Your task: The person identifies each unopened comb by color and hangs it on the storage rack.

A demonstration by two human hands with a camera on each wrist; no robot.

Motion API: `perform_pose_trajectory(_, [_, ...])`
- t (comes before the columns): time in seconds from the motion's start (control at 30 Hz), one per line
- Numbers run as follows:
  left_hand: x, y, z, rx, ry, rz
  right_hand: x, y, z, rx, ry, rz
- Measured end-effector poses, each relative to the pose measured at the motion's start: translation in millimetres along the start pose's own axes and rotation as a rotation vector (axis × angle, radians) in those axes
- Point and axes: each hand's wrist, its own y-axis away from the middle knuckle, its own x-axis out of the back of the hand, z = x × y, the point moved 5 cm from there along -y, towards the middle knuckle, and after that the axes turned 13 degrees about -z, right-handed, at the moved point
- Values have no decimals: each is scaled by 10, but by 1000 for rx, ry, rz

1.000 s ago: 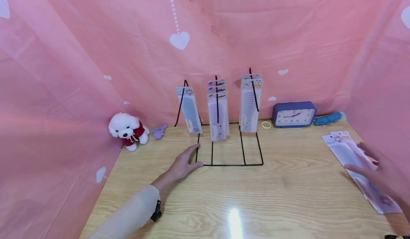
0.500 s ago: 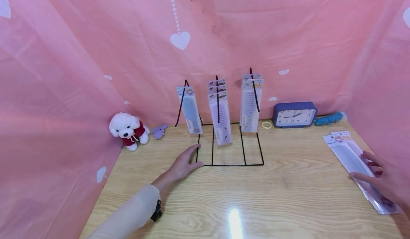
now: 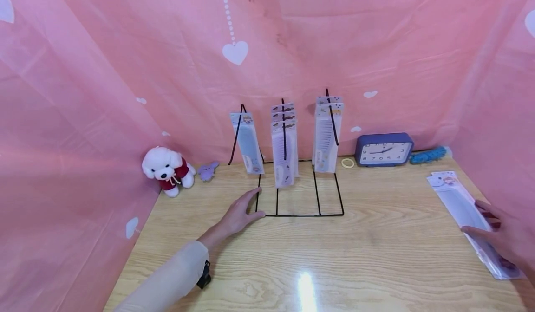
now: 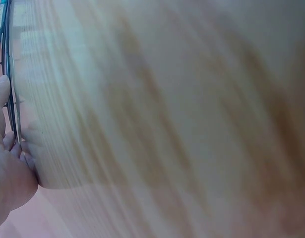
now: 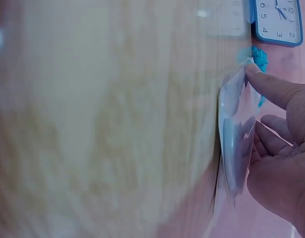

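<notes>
The left hand (image 3: 239,217) is laid flat on the tabletop (image 3: 376,251), fingers straight and slightly spread, its fingertips touching the front left corner of the black wire rack (image 3: 299,215); in the left wrist view the fingers (image 4: 4,106) are seen lying against the rack's base wire. On the rack's three pegs packaged combs (image 3: 284,152) are hung: one pack on the left peg, several stacked on the middle one, at least two on the right.

A further comb pack (image 3: 464,207) lies flat at the tabletop's right edge, well apart from the rack. The right hand (image 3: 503,240) rests on its near end, fingers extended (a fingertip (image 5: 256,74) is pressed on the pack's edge in the right wrist view), nothing being pinched.

Behind stand a blue clock (image 3: 383,149), a plush dog (image 3: 166,169) and a small purple toy (image 3: 207,170).
</notes>
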Motion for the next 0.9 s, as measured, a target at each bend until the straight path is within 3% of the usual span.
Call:
perform_pose_trajectory(0.27, [7, -2, -8, -4, -6, -1, 73, 5, 50, 21, 10, 94])
perform_pose_trajectory(0.37, [6, 0, -11, 7, -1, -6, 120, 6, 83, 82, -101, 165])
perform_pose_trajectory(0.47, [0, -1, -18, 11, 1, -8, 153, 17, 123, 127, -296, 195])
perform_pose_trajectory(0.57, [-8, -4, -23, 13, 2, -10, 174, 50, 158, 80, -464, 178])
perform_pose_trajectory(0.63, [-10, -4, -20, 5, 2, -6, 191, 71, 152, 27, -511, 164])
perform_pose_trajectory(0.9, [-11, 10, -15, -8, 4, 2, 349, 94, -8, -60, -542, 245])
